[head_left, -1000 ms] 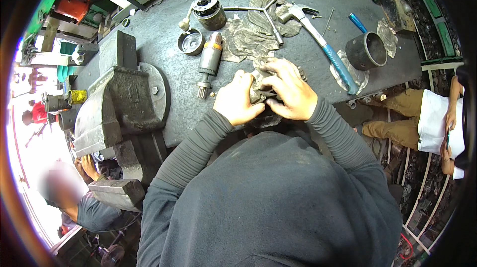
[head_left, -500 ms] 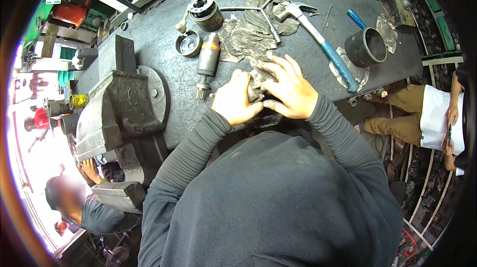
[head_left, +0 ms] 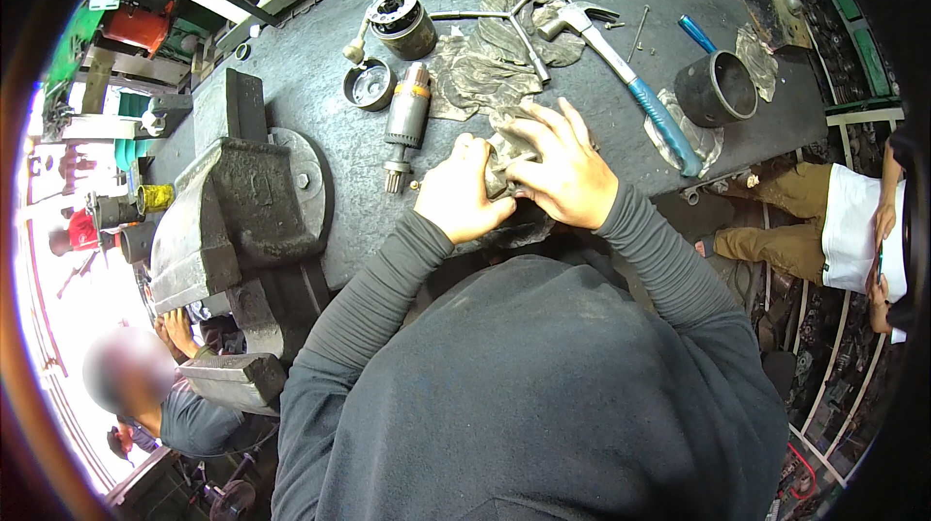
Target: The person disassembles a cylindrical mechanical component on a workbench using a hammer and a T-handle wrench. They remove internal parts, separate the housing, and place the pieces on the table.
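At the near edge of the bench, my left hand (head_left: 458, 193) is closed on a crumpled, stained grey rag (head_left: 499, 157). My right hand (head_left: 574, 170) presses into the same rag from the other side, its thumb and index finger bent in and the outer fingers straighter. Whatever the rag may be wrapped around is hidden by my hands. Left of them stands a motor armature (head_left: 407, 122) with a copper band and a small toothed gear at its near end. Beyond it are a round metal cap (head_left: 369, 87) and a cylindrical motor part (head_left: 402, 27).
A large bench vise (head_left: 242, 201) fills the left side. More rag (head_left: 475, 75) lies under a three-armed wrench (head_left: 514, 17). To the right are a blue-handled claw hammer (head_left: 635, 90), a hollow metal cylinder (head_left: 716, 90) and a blue-handled tool (head_left: 695, 33). Other people are at both sides.
My right hand's thumb and fingers have shifted inward on the rag, bunching it a little. My left hand stays nearly in place. Bench items have not moved.
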{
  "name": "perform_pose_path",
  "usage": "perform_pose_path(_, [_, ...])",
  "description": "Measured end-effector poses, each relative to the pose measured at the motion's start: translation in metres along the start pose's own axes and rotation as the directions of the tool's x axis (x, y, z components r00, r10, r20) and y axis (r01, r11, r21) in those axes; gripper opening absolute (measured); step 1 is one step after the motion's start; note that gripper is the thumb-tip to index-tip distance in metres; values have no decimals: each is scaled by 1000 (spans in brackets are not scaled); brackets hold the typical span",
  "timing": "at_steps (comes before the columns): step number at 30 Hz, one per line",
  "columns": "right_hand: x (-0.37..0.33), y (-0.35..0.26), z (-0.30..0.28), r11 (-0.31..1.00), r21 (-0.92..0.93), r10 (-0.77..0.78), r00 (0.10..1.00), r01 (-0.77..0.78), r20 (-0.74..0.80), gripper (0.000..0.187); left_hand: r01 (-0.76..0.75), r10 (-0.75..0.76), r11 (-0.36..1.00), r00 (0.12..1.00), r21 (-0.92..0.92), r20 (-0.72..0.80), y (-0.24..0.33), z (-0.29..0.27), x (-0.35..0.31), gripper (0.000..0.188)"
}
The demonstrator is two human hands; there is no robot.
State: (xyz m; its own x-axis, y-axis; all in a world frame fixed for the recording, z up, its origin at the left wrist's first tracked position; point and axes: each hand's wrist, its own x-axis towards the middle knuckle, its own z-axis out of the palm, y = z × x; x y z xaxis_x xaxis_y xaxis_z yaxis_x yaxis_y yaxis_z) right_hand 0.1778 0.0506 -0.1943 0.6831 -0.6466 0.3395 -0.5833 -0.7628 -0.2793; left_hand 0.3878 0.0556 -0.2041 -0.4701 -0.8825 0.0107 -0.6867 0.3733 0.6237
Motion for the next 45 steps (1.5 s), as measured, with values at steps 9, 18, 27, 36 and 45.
perform_pose_path(9, [-1, -7, -1, 997, 15, 73, 997, -73, -18, 30, -13, 13, 1000, 1000, 4, -18, -2, 2, -1, 63])
perform_pose_path(18, [-11, 28, -24, 983, 131, 167, 919, -127, -357, 25, 6, -7, 999, 1000, -41, -23, -3, 3, -2, 63])
perform_pose_path(27, [-21, 230, -41, 519, -294, 814, 569, -803, -115, 25, 29, -29, 999, 999, -23, -17, 3, 0, 0, 59])
perform_pose_path(36, [-26, 264, -18, 643, -21, 724, 617, -765, -310, 24, 84, -84, 996, 996, -25, 20, 2, -3, 4, 61])
perform_pose_path(45, [-24, 68, -30, 918, 367, 160, 987, -147, -6, 71, 152, -152, 988, 986, -9, 63, 11, -13, 17, 55])
